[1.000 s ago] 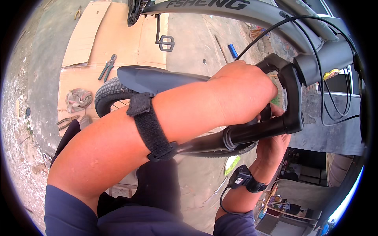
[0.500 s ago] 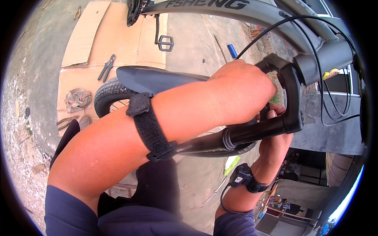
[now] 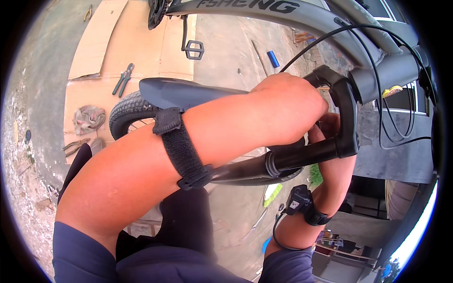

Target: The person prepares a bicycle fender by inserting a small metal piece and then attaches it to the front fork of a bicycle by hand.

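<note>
The black fork (image 3: 348,113) lies at right, below the grey frame (image 3: 325,29) with its large dark lettering (image 3: 246,5). The left hand (image 3: 293,104) and right hand (image 3: 330,125) meet inside it, fingers mostly hidden; I cannot tell their grip.

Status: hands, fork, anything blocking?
Left hand at black fork, grip hidden. Right hand partly visible at fork, grip unclear. Fork beside grey head tube. Left forearm blocks part of front wheel.

Dk block caps (image 3: 247,6) on gry bike frame tube (image 3: 314,20), upper ctr.
</note>
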### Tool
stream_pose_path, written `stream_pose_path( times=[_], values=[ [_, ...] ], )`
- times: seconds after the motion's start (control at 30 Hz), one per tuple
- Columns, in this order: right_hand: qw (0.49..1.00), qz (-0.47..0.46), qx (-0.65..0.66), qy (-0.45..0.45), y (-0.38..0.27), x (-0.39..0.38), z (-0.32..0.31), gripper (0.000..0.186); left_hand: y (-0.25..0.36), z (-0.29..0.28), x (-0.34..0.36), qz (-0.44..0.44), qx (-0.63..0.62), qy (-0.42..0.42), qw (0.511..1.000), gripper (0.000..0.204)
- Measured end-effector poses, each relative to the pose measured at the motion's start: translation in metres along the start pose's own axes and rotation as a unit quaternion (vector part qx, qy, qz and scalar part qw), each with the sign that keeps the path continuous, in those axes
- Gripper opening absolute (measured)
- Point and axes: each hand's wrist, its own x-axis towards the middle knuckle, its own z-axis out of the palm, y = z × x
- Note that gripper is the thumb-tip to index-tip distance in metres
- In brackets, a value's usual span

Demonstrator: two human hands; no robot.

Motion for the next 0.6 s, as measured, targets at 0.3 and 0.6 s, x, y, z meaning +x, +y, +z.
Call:
stream_pose_path(
  times=[0.3,0.6],
  values=[
    [1.0,-0.011,-0.006,-0.012,0.007,0.001,-0.003,0.021,-0.003,-0.009,-0.001,-0.034,-0.048,-0.021,0.998,0.013],
    [1.0,-0.023,-0.011,0.009,0.004,-0.003,-0.003,0.019,-0.016,-0.019,-0.013,-0.023,-0.049,0.066,0.996,0.015]
  ],
)
